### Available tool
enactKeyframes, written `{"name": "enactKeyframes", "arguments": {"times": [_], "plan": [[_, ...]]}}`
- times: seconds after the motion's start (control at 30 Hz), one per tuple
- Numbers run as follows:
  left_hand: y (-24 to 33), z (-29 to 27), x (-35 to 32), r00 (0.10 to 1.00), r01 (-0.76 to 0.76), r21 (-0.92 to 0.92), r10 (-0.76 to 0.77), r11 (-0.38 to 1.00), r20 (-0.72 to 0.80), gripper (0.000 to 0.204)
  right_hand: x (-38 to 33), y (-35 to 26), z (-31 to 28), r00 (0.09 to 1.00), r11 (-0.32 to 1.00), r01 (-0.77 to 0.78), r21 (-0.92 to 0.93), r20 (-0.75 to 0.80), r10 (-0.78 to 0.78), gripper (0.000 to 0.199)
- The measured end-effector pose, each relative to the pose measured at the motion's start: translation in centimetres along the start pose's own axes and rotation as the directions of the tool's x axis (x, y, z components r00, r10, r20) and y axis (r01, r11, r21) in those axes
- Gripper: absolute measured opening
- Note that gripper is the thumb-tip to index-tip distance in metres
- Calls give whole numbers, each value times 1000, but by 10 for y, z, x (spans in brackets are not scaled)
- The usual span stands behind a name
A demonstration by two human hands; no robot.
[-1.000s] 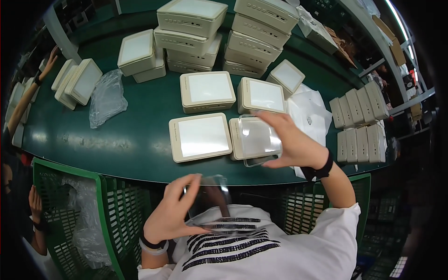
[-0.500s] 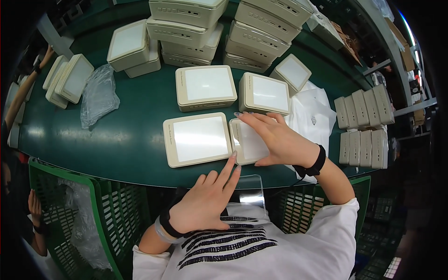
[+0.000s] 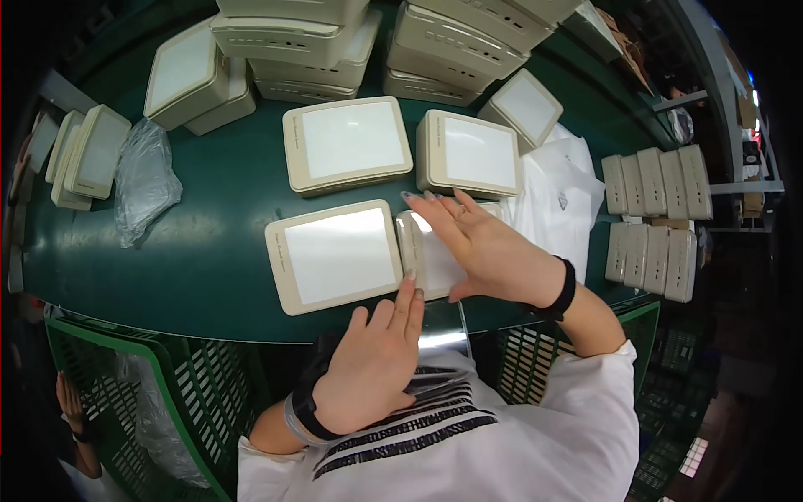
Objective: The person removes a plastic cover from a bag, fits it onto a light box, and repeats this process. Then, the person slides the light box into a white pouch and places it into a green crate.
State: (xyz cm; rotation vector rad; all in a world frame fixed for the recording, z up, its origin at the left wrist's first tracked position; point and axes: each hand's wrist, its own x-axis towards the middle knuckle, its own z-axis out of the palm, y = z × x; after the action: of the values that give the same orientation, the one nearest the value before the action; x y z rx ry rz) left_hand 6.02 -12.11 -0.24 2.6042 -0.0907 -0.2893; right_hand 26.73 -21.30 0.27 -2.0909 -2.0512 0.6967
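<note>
A beige-framed device with a white screen (image 3: 433, 258) lies at the front middle of the table, partly hidden by my right hand (image 3: 503, 255). That hand spreads over it, fingertips by its far edge and thumb by its near edge. With index and middle fingers stretched out, my left hand (image 3: 368, 364) touches the same device at its near left corner. A clear stiff sheet (image 3: 445, 322) sticks out at the table edge below it. Close beside on the left, a larger-looking beige device (image 3: 339, 255) lies flat with its white screen up.
Behind stand a beige device (image 3: 347, 144), another (image 3: 477, 151) and tall stacks of them (image 3: 284, 42). White bags (image 3: 548, 201) lie at right, beyond them upright rows of devices (image 3: 657, 184). Left are a crumpled clear bag (image 3: 146, 180) and a green crate (image 3: 159, 343); another person's hand (image 3: 69, 397) shows there.
The view has shifted slightly, so the table things sit further left. My left fingertips stay at the device's corner and my right hand stays spread over it.
</note>
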Motion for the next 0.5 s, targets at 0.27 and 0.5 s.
{"name": "enactKeyframes", "arguments": {"times": [0.27, 0.5], "plan": [[-3, -3, -1, 999, 3, 77, -6, 997, 34, 108, -62, 42, -22, 958, 930, -68, 362, -237, 163, 117], [4, -3, 0, 999, 35, 103, -36, 994, 5, 104, -63, 48, -16, 980, 975, -127, 183, -131, 152, 119]]}}
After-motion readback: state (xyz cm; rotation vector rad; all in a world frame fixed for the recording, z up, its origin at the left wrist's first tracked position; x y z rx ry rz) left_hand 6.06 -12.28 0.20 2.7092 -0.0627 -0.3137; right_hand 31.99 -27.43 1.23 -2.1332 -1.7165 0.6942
